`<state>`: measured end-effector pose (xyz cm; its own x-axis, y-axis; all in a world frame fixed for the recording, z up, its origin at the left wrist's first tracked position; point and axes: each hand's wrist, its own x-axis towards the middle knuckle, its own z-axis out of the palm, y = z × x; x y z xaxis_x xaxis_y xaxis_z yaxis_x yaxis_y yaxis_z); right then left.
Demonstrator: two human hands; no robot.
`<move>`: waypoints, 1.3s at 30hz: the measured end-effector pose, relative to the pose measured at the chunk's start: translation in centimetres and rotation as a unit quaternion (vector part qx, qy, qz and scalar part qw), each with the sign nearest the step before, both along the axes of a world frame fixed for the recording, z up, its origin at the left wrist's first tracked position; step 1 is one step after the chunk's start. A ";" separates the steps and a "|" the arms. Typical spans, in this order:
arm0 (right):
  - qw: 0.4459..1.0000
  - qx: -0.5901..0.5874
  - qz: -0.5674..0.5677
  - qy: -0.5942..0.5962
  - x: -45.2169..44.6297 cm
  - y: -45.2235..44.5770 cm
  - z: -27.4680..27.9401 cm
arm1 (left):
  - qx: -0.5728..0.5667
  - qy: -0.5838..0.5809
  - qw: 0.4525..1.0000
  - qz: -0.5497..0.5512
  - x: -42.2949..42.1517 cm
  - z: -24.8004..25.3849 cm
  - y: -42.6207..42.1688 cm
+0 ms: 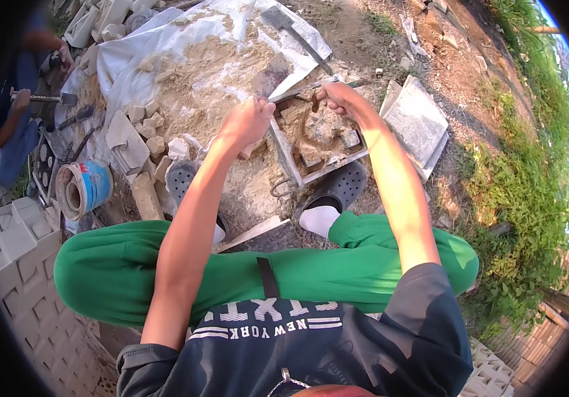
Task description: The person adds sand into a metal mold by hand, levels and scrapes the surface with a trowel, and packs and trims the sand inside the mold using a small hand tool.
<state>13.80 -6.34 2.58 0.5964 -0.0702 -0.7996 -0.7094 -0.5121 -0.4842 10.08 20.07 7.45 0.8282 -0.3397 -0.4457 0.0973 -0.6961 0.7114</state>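
Observation:
A square metal mould [292,165] lies on the ground before my feet, with sandy material [324,127] and dark curved shapes inside. A thin metal strip [295,90] spans its far side between my hands. My left hand [248,124] is closed around the strip's left end, by the mould's upper left corner. At the other end, my right hand [342,98] has its fingers curled on the strip above the far right corner. Just beyond the mould lies a flat-bladed tool [294,33] with a long handle.
Sandy powder [215,73] covers a white sheet [122,63]. Broken blocks [125,142], a blue-and-white bucket [97,184] and stacked patterned blocks [29,278] are left. Grey slabs [417,122] lie right. Another person's hand [21,99] holds a hammer [66,99] at far left.

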 end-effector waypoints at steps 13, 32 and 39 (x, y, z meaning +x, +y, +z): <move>0.988 -0.114 0.024 -0.102 1.5 -2.0 -0.6 | -0.023 0.050 0.998 0.035 0.0 0.4 0.2; 0.774 -0.263 0.276 -0.505 -9.8 5.8 -4.4 | 0.013 0.010 1.000 0.008 0.4 1.0 0.0; 0.718 -0.270 0.413 -0.490 -10.6 4.4 -0.5 | 0.032 -0.006 0.999 -0.002 0.3 1.2 -0.4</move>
<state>3.20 -1.96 2.12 0.8711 0.4891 0.0445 0.4908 -0.8636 -0.1157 10.38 19.68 8.63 0.8324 -0.3141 -0.4566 0.0862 -0.7404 0.6666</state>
